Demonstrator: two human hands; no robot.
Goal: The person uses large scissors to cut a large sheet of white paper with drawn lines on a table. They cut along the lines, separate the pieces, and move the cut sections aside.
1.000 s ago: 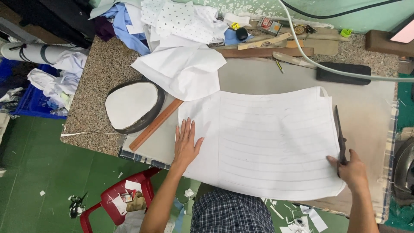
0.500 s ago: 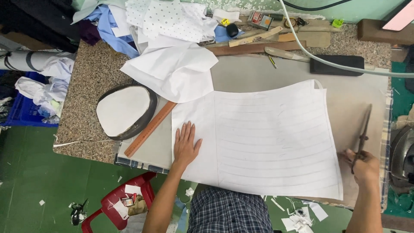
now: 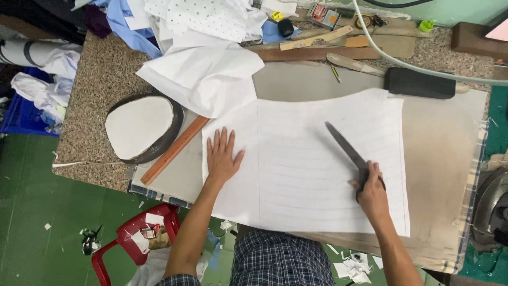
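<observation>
Scissors (image 3: 346, 150) swung in from the sheet's right edge onto the lined white pattern sheet (image 3: 317, 164), blades shut, right hand (image 3: 372, 189) fisted round the handles; left hand (image 3: 222, 156) stays flat, fingers spread, pinning it.

The right hand (image 3: 372, 186) hides the handles of the long dark metal scissors (image 3: 346, 148). At the far right, the round grey metal machine part (image 3: 489, 209) is cut off by the picture's edge.
</observation>
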